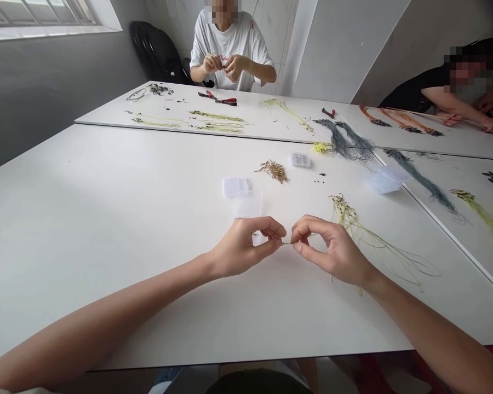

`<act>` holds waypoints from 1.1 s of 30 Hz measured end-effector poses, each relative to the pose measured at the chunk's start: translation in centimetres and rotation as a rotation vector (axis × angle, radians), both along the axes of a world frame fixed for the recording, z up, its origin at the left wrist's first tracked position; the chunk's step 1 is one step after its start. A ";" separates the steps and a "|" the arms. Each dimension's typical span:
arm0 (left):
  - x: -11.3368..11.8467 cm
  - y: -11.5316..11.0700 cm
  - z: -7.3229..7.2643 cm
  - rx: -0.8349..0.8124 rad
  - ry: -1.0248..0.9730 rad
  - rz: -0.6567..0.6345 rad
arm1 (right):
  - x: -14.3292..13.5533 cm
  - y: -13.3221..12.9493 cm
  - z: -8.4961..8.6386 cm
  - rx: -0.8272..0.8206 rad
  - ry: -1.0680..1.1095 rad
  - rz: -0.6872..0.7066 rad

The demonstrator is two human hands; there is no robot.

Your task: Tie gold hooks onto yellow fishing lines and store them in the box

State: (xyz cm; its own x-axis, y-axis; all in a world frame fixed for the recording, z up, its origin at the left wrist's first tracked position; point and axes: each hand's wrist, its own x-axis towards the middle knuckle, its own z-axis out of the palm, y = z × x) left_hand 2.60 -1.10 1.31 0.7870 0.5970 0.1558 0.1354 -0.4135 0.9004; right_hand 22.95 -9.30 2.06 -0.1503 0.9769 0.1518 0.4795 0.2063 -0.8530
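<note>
My left hand (258, 243) and my right hand (329, 246) meet fingertip to fingertip above the white table. Both are closed in a pinch on a thin yellow-green cord (287, 243), a short stretch of which shows between them. Any small part hidden in the fingertips cannot be made out. Beside and behind my right hand lies a bundle of pale yellow-green cords (353, 219) with dark bits at the bunched end. A clear plastic box with its lid open (236, 188) lies just beyond my left hand. Farther off is a heap of small gold-coloured hooks (274, 171).
A small compartment box (300, 160), a yellow bunch (322, 148) and grey-blue cords (345, 139) lie farther back. Stacked clear boxes (386, 179) stand right. Across the table, a person in a white shirt (232, 49) handles something small; another person leans at right. Pliers (217, 98) lie there.
</note>
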 end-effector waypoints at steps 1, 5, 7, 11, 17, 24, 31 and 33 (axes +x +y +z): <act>0.0 -0.1 -0.1 0.059 0.001 -0.015 | -0.1 0.0 0.2 -0.028 -0.017 0.014; 0.1 -0.5 -0.7 0.293 0.027 -0.096 | -0.6 -0.1 0.3 -0.135 -0.084 0.053; 0.2 -0.6 -1.0 0.373 0.034 -0.129 | -0.8 -0.1 0.0 -0.157 -0.130 0.054; 0.2 -0.6 -1.0 0.434 0.054 -0.119 | -0.8 -0.2 -0.5 -0.224 -0.153 0.039; 0.0 -0.2 -0.5 0.463 0.109 -0.106 | -0.6 0.0 -0.2 -0.313 -0.036 0.037; 0.1 -0.1 -0.7 0.458 0.087 -0.117 | -0.9 0.2 0.4 -0.265 -0.082 0.031; 0.1 -0.2 -0.5 0.468 0.125 -0.163 | -0.5 0.2 -0.6 -0.338 0.039 0.052; 0.1 -0.1 -0.6 0.472 0.126 -0.167 | -0.4 0.2 -0.6 -0.388 0.075 0.046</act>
State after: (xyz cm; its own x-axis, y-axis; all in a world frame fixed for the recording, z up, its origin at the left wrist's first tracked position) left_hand 2.67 -1.24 0.74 0.8956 0.3494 0.2755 0.1286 -0.7960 0.5914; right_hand 22.52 -9.12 1.41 -0.1975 0.9563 -0.2154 0.4111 -0.1187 -0.9038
